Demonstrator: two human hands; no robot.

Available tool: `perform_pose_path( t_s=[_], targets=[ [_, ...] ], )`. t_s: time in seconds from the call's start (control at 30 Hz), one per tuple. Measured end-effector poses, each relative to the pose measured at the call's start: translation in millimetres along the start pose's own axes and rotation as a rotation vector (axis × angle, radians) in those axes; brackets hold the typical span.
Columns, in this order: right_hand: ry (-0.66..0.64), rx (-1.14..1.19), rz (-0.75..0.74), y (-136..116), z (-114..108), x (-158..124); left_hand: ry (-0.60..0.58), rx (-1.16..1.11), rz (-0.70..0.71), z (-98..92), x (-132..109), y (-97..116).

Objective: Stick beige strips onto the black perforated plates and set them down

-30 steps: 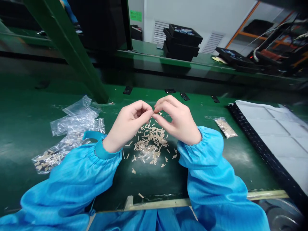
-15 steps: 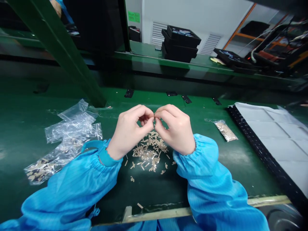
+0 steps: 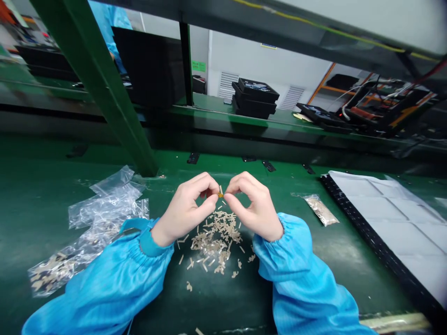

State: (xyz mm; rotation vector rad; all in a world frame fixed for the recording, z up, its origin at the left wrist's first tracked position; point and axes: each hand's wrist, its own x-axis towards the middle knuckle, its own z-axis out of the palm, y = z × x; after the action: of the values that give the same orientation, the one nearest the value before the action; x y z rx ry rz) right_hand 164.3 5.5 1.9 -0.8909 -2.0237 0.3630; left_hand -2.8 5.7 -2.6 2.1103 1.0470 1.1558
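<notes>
Over a green workbench (image 3: 52, 186), two hands pinched one tiny strip

Both bare hands were curled almost closed, the left hand (image 3: 185, 209) and right hand (image 3: 254, 207) meeting at the fingertips. Between them they held a tiny tan strip (image 3: 220, 195), just above a scattered heap of tan strips (image 3: 214, 242). Blue elasticated sleeves (image 3: 104, 279) flanked the heap. Crumpled clear plastic bags (image 3: 108, 209) lay to the left, and a small clear bag of strips (image 3: 320, 210) lay to the right, near a white gridded sheet (image 3: 391, 223).
</notes>
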Motion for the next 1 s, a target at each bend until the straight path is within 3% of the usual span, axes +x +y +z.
perform_pose_path(
  t_s=[0.27,0.4,0.53,0.67,0.83,1.0],
  targets=[
    [-0.024,0.068,-0.004,0.3,-0.2,0.5,-0.052,0.076,0.036,-0.6,0.0,3.8],
    [-0.029,0.102,0.0,3.0,-5.9,3.5,-0.047,0.039,-0.014,-4.0,1.9,0.1],
    [-0.072,-0.09,-0.062,8.3,-6.8,3.3,-0.025,-0.262,-0.21,-7.5,3.9,-8.5],
    [-0.152,-0.363,-0.199,11.6,1.2,0.1,-0.085,-0.605,-0.425,-8.5,5.7,-13.1],
    [-0.028,-0.248,-0.217,9.6,7.7,-1.9,-0.212,-0.793,-0.514,-5.3,6.4,-11.8],
    [0.044,-0.201,-0.234,8.9,9.3,-3.1,-0.296,-0.84,-0.543,1.2,1.8,-6.0]
  ],
)
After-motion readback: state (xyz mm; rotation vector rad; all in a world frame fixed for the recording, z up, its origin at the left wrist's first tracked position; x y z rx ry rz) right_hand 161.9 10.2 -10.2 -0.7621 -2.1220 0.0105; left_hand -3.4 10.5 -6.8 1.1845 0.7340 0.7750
